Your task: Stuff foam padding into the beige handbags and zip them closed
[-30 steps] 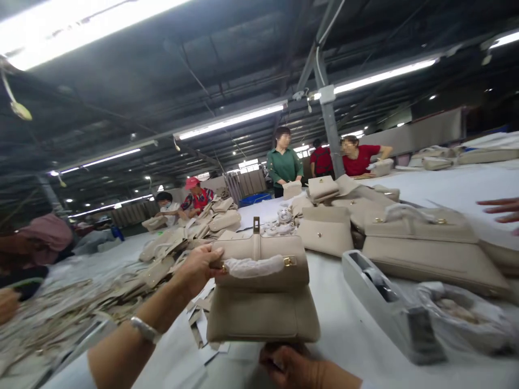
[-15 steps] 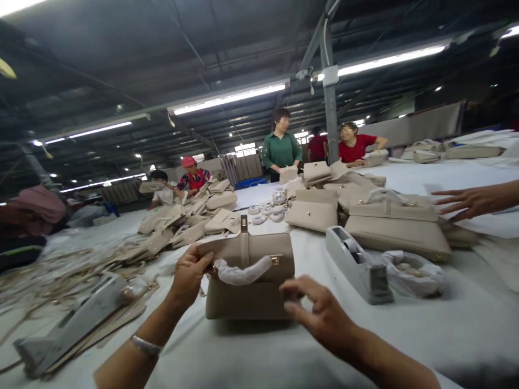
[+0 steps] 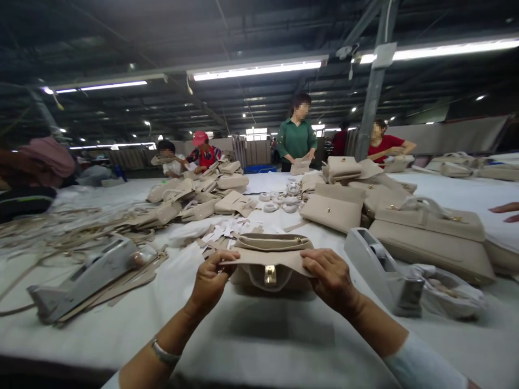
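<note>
A beige leather handbag stands on the white table right in front of me, its flap lifted toward me with a gold clasp hanging under it. My left hand pinches the flap's left edge. My right hand grips the flap's right edge. The bag's mouth is open behind the flap.
A grey tape dispenser and a plastic bag sit to my right, another tape dispenser to my left. Finished beige bags pile at right and centre. Leather strips cover the left. Several people work across the table; another person's fingers show at the right edge.
The bag has been set down closer to me and its flap opened. My right hand came onto the flap's right edge; my left shifted to the left edge. The view tilted down.
</note>
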Demonstrator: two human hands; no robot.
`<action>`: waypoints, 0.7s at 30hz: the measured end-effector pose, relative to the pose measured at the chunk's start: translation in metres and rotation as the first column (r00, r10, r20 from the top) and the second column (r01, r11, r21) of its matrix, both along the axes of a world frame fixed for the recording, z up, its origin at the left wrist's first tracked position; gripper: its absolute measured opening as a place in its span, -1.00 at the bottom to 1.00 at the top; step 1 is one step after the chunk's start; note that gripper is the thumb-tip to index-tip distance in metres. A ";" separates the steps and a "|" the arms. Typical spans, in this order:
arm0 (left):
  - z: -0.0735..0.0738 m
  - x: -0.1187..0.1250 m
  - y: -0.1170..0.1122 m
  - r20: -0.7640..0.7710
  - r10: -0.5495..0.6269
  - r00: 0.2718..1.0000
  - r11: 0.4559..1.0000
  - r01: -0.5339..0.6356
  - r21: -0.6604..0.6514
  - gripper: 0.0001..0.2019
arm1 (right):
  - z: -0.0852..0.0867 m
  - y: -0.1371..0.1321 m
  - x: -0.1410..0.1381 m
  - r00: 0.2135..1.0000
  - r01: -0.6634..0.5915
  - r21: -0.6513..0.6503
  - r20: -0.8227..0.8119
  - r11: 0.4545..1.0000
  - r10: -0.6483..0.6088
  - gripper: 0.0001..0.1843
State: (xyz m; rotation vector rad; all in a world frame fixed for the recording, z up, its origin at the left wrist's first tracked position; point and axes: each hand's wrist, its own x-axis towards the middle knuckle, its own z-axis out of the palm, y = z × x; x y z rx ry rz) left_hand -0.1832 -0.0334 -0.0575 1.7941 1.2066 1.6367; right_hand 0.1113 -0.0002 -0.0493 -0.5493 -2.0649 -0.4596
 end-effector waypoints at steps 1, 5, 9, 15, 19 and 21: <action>0.000 0.000 -0.003 -0.133 -0.073 0.988 0.997 0.071 -0.021 -0.87 | -0.009 0.007 0.005 0.999 0.006 0.028 0.037 1.000 -0.007 -0.77; 0.017 -0.001 -0.016 -0.584 -0.306 0.752 0.952 0.243 -0.187 -0.75 | -0.043 0.015 0.017 0.990 -0.032 -0.010 0.135 0.999 0.033 -0.74; 0.041 0.007 -0.014 -0.736 -0.248 0.629 0.969 0.156 -0.192 -0.68 | -0.056 0.009 0.017 0.994 -0.051 -0.085 0.094 0.995 0.059 -0.73; 0.037 0.049 0.020 -0.831 0.260 0.493 0.966 -0.137 0.221 -0.73 | -0.056 0.014 0.012 0.998 -0.059 -0.130 -0.034 0.990 0.055 -0.72; 0.029 0.081 0.047 -0.866 0.297 0.403 0.955 -0.130 0.267 -0.75 | -0.051 0.005 0.016 0.996 -0.051 -0.315 0.053 0.948 0.071 -0.82; 0.025 0.091 0.061 -0.894 0.303 0.331 0.952 -0.155 0.265 -0.81 | -0.047 0.000 0.019 0.987 -0.010 -0.456 0.140 0.890 0.084 -0.71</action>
